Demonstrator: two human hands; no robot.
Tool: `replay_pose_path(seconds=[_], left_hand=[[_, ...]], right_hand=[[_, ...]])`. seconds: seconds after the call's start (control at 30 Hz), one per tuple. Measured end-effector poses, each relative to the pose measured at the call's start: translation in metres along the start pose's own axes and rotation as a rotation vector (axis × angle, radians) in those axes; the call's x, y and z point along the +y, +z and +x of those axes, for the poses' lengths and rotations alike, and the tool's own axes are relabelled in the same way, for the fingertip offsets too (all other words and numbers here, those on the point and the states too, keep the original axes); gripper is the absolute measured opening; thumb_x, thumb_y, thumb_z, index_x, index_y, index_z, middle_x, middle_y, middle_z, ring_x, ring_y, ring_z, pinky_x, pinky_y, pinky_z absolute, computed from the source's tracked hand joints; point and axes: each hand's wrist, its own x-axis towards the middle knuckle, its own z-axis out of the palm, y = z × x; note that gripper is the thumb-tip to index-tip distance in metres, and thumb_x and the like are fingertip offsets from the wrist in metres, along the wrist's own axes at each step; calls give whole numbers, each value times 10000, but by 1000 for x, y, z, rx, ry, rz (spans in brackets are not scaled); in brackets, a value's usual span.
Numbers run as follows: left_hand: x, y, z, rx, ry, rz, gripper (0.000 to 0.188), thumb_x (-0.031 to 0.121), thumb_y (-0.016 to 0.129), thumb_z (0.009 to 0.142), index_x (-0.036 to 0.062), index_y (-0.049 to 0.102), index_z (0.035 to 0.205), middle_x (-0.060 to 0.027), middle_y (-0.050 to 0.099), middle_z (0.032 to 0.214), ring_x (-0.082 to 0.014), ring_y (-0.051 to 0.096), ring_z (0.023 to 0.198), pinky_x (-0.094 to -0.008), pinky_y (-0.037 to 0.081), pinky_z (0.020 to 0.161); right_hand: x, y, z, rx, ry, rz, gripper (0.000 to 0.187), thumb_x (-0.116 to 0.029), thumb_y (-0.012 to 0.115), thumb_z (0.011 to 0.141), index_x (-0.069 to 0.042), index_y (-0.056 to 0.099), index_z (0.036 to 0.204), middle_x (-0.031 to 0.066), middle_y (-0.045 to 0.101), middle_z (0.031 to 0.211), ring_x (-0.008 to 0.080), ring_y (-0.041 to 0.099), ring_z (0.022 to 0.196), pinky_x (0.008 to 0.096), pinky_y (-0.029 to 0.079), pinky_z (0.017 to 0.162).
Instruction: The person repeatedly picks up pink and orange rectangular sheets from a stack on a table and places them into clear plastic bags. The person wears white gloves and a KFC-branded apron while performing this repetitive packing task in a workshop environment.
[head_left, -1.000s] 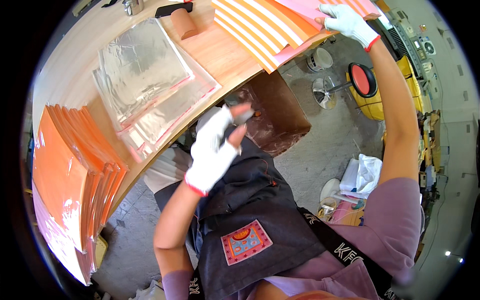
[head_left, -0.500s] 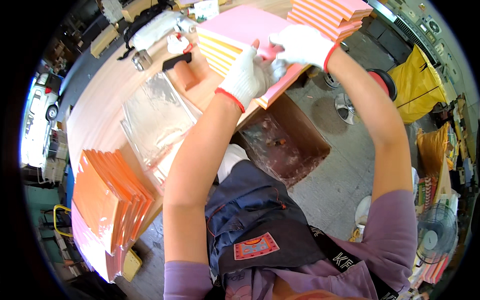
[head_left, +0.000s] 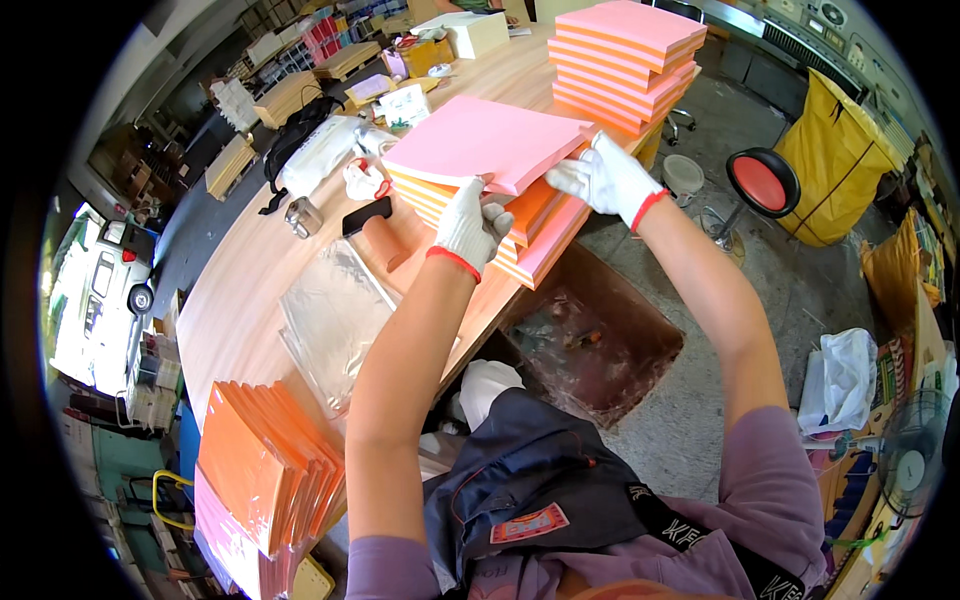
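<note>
Both my hands wear white knit gloves with red cuffs. My left hand (head_left: 470, 222) is closed on the near corner of the top pink paper sheets (head_left: 480, 140), its thumb on top and its fingers curled below. At the right corner of the same sheets, my right hand (head_left: 610, 182) grips the edge, though its fingertips are partly hidden. The sheets' near edge is raised and bowed. Beneath it shows an orange layer (head_left: 535, 215) of the pink, orange and white paper stack (head_left: 415, 195), which stands at the table's front edge.
A taller pink and orange stack (head_left: 620, 70) stands at the back right. Clear plastic sleeves (head_left: 335, 310), an orange-brown block (head_left: 384, 243) and a metal cup (head_left: 303, 217) lie to the left. Wrapped orange packs (head_left: 265, 460) sit near left. A brown bin (head_left: 600, 345) stands below the table edge.
My hands have moved apart, the right one to the sheets' right corner. The pink sheets' near edge has come up, showing orange beneath. The whole view has shifted.
</note>
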Motion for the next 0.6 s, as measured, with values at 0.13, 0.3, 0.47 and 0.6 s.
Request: replay_pose_path(seconds=[0.13,0.3,0.47,0.6], left_hand=[[0,-4,-5,-168,38,-28,118,192,530,891,77,504,884,-67,529,645,-78,381,452,-208,376,392],[-45,-86,-38,-544,221,379,555,419,379,966,92,278,1403,-239,549,1185,-307,636,759,-394,518,780],[-55,-241,-110,103,625,1558,476,346,488,913,127,412,1328,-149,464,1326,-307,470,1185,-371,406,958],[-36,-367,-126,702,790,2203,422,251,563,761,91,526,1150,-110,507,1228,-334,431,1174,-506,324,972]], right_hand=[[-4,3,29,-2,37,88,478,-447,432,936,-96,415,1261,179,550,1130,283,600,934,364,579,687],[7,-15,62,-235,50,-16,256,-235,459,953,-31,523,1094,83,628,912,203,634,729,307,582,600],[15,-12,63,-112,-141,-107,280,-244,464,936,-62,494,1147,82,603,970,164,601,635,186,501,427],[31,18,48,-59,-250,-5,278,-197,558,858,-81,512,1106,63,591,1003,152,595,751,187,467,444]])
